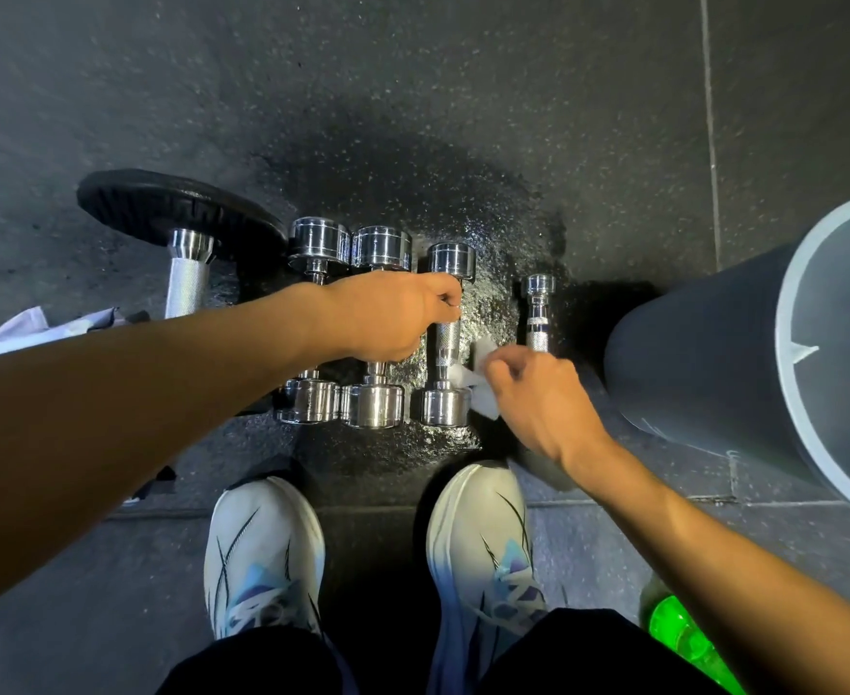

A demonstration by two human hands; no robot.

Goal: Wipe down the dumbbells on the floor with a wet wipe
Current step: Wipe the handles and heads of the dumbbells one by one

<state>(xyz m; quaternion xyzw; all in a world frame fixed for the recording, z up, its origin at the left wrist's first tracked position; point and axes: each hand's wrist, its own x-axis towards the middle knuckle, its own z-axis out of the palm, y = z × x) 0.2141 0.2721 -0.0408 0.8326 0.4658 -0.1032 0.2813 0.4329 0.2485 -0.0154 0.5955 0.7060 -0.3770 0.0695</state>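
Observation:
Several chrome dumbbells lie side by side on the wet black floor. My left hand (388, 316) reaches across them and grips the upper handle of the third dumbbell (449, 338). My right hand (538, 398) pinches a white wet wipe (480, 381) against that dumbbell's lower handle and near end. Left of it lie two bigger chrome dumbbells (378, 323) (315, 318), partly hidden under my left forearm. A small chrome dumbbell (538, 313) lies to the right, its near end hidden by my right hand.
A plate-loaded bar with a black plate (177, 208) lies at far left, a wipe packet (37, 331) beside it. A large grey bin (764, 363) stands at right. My white shoes (267, 554) are near the dumbbells. A green bottle (678, 629) sits bottom right.

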